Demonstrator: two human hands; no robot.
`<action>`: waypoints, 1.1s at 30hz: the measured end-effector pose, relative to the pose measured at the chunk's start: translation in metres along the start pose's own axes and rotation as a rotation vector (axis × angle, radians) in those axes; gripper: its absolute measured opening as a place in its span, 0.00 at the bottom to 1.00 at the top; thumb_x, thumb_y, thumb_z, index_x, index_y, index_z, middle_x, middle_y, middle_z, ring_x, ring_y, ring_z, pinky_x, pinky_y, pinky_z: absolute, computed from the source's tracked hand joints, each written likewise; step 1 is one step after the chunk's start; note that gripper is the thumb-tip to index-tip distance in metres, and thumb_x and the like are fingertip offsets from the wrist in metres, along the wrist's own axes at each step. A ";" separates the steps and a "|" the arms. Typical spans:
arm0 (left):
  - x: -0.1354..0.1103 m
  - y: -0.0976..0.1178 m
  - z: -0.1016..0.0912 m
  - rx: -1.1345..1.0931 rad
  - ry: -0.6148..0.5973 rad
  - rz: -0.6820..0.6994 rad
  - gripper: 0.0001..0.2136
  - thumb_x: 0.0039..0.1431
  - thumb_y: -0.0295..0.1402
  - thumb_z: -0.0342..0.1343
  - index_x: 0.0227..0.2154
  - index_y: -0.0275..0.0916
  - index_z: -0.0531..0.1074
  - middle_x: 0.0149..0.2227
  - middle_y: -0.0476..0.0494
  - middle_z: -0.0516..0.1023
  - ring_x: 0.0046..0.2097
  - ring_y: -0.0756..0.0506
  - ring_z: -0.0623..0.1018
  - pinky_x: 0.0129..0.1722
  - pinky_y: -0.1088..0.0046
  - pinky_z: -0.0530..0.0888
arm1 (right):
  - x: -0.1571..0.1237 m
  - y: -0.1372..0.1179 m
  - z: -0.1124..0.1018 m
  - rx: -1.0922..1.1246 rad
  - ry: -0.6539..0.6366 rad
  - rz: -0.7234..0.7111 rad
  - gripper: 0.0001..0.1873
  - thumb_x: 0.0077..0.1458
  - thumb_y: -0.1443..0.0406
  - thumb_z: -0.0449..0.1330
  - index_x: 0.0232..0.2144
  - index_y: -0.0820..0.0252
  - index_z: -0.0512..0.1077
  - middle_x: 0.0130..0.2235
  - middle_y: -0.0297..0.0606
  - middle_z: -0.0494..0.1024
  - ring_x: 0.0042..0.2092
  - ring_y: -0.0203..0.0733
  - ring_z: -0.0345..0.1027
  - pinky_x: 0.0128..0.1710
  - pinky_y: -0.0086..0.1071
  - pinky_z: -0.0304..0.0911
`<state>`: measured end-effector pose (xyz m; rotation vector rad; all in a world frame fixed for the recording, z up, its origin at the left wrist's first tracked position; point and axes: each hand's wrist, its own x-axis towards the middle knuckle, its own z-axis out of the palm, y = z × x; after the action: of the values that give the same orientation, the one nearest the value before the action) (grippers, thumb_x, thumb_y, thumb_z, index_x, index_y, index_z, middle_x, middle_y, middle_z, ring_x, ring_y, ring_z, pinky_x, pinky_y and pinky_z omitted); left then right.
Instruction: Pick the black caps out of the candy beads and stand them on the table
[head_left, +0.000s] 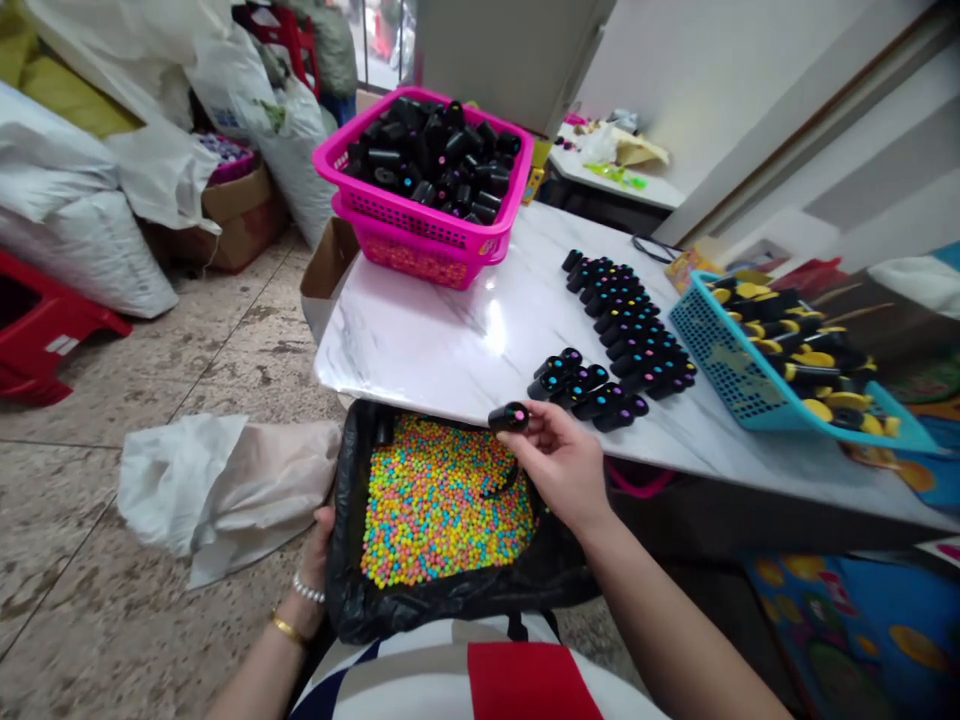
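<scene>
My right hand (559, 462) pinches a small black tube (509, 416) with a pink tip, held at the near edge of the white marble table (450, 340). Below it a black bag (450, 590) on my lap holds several small multicoloured beads (439, 500). My left hand (319, 555) grips the bag's left side; its fingers are mostly hidden behind the plastic. Rows of filled black tubes (626, 320) with coloured tips lie on the table just beyond my right hand.
A pink basket (420, 215) full of black tubes stands at the table's far left. A blue basket (731, 370) with yellow and black parts sits at the right. White sacks (75, 200), a cardboard box (240, 215) and a crumpled white bag (217, 485) lie on the floor.
</scene>
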<state>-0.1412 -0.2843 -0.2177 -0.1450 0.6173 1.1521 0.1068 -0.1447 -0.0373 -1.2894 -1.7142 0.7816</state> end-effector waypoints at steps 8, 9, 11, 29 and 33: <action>0.000 0.001 -0.001 -0.033 -0.002 -0.087 0.26 0.27 0.53 0.73 0.32 0.46 0.82 0.37 0.43 0.84 0.54 0.31 0.76 0.57 0.51 0.70 | -0.019 0.014 0.007 -0.048 0.203 -0.089 0.27 0.57 0.64 0.62 0.57 0.57 0.61 0.33 0.34 0.77 0.28 0.35 0.72 0.27 0.28 0.69; 0.000 0.000 0.000 -0.038 0.012 -0.078 0.26 0.27 0.54 0.73 0.32 0.46 0.82 0.37 0.43 0.84 0.54 0.31 0.76 0.57 0.51 0.70 | -0.024 0.013 0.005 -0.047 0.173 -0.149 0.23 0.57 0.65 0.61 0.55 0.56 0.63 0.35 0.36 0.77 0.31 0.37 0.73 0.29 0.29 0.71; 0.000 0.000 0.000 -0.040 0.028 -0.071 0.26 0.25 0.53 0.73 0.31 0.45 0.82 0.37 0.43 0.84 0.55 0.30 0.75 0.58 0.51 0.69 | -0.026 0.010 -0.001 -0.100 0.015 -0.320 0.18 0.57 0.66 0.62 0.50 0.55 0.67 0.41 0.40 0.78 0.40 0.41 0.75 0.40 0.35 0.74; 0.001 0.000 0.005 0.036 -0.052 0.017 0.28 0.35 0.51 0.72 0.38 0.37 0.80 0.39 0.38 0.83 0.58 0.31 0.72 0.61 0.52 0.66 | 0.013 -0.022 0.042 -0.309 -0.280 -0.562 0.13 0.64 0.62 0.57 0.49 0.60 0.72 0.46 0.44 0.79 0.49 0.43 0.72 0.51 0.39 0.70; 0.003 -0.002 0.006 0.022 -0.049 0.075 0.34 0.36 0.53 0.71 0.44 0.35 0.78 0.43 0.36 0.82 0.61 0.32 0.70 0.63 0.53 0.64 | 0.007 -0.020 0.081 -0.512 -0.447 -0.547 0.14 0.66 0.63 0.52 0.48 0.62 0.74 0.43 0.44 0.80 0.42 0.42 0.75 0.43 0.35 0.71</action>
<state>-0.1363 -0.2798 -0.2148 -0.0757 0.5961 1.2175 0.0249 -0.1431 -0.0558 -0.9034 -2.5988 0.3213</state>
